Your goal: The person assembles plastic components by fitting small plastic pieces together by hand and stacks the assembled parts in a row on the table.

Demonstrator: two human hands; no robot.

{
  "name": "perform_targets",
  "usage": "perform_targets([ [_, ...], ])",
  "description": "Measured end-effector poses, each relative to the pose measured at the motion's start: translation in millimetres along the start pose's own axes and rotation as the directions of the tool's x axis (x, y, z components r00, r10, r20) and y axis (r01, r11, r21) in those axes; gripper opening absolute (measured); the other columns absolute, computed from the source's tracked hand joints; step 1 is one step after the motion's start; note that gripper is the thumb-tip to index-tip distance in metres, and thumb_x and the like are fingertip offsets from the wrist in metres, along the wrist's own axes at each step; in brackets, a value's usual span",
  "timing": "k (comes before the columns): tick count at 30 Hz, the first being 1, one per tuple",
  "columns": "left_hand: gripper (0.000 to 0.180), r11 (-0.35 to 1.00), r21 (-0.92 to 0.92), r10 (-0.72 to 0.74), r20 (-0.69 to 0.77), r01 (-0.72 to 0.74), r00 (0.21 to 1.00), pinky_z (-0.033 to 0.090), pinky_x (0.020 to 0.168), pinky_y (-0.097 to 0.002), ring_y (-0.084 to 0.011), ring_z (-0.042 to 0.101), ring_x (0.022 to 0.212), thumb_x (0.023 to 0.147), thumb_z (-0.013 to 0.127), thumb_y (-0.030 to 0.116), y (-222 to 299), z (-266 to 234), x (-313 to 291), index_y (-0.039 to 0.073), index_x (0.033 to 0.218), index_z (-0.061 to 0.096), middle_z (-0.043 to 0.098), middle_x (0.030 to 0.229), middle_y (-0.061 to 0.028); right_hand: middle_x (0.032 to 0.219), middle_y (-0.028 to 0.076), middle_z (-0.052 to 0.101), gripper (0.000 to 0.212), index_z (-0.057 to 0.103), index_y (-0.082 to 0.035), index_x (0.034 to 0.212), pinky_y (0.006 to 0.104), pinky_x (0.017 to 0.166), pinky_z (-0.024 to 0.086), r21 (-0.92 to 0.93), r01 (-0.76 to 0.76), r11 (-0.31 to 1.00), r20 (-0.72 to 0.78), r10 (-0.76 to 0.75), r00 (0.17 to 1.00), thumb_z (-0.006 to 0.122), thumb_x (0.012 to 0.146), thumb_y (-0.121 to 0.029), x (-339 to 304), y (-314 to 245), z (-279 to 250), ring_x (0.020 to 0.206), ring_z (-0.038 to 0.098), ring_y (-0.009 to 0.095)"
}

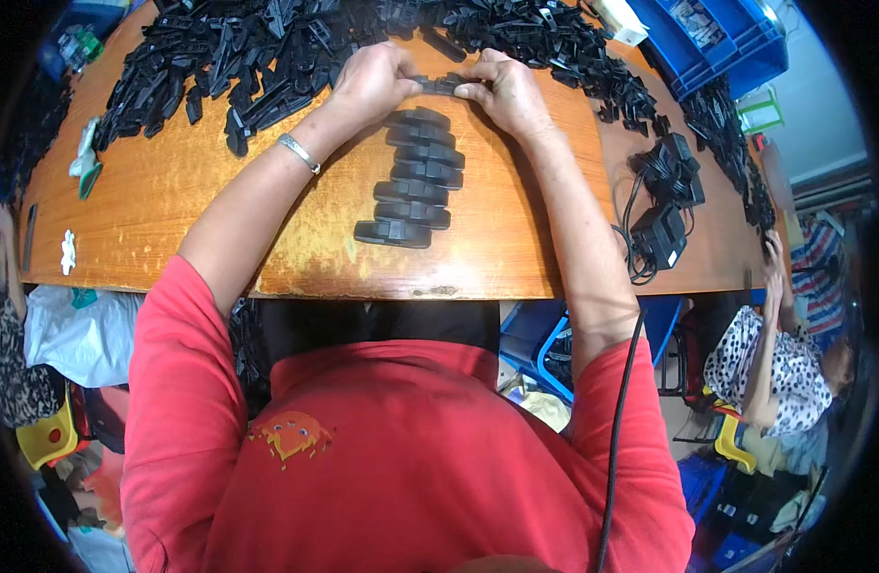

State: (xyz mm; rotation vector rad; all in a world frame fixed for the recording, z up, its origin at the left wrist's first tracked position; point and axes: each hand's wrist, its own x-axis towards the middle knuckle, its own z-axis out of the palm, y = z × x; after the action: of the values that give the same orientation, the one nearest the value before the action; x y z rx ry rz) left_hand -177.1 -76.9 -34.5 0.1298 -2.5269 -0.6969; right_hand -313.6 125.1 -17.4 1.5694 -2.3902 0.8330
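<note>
Both my hands meet at the far middle of the wooden table [306, 253]. The fingers of my left hand [375, 84] are closed in a pinch on one end of a small black plastic part [438, 86]. Gripping its other end are the thumb and fingers of my right hand [509, 95]. Whether it is one piece or two pressed together, I cannot tell. Just nearer to me lies a column of several black plastic pieces [420, 177], set crosswise one after another. A big heap of loose black plastic parts [267, 57] spreads beyond my hands.
Black adapters with coiled cables [664, 215] lie on the right. Blue plastic bins [726, 43] stand at the far right. A green-and-white item [86, 158] and a small white piece [68, 252] are on the left. Other people sit at both sides; one wears a spotted top [769, 368].
</note>
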Motion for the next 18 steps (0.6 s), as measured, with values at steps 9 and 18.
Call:
perform_targets([
  [9,0.018,0.998,-0.064,-0.009,0.163,0.02,0.987,0.058,0.076,-0.0388,-0.022,0.073,0.081,0.086,0.087,0.011,12.3,-11.4,9.3,0.0,0.097,0.08,0.076,0.092,-0.0121,0.095,0.011,0.076,0.029,0.083,-0.006,0.11,0.0416,0.079,0.057,-0.043,-0.035,0.998,0.013,0.036,0.999,0.09,0.086,-0.021,-9.9,-19.7,-1.3,0.088,0.072,0.027],
  [18,0.032,0.985,0.126,0.106,0.093,-0.117,0.99,0.057,0.1,-0.0433,-0.034,0.071,0.108,0.098,0.075,0.01,19.7,5.1,53.0,0.008,0.129,0.075,0.072,0.114,-0.0144,0.113,0.017,0.079,0.022,0.086,-0.014,0.112,0.0484,0.095,0.059,-0.217,-0.452,0.865,-0.313,0.377,0.871,0.081,0.093,-0.024,-2.0,47.8,-41.6,0.106,0.074,0.039],
])
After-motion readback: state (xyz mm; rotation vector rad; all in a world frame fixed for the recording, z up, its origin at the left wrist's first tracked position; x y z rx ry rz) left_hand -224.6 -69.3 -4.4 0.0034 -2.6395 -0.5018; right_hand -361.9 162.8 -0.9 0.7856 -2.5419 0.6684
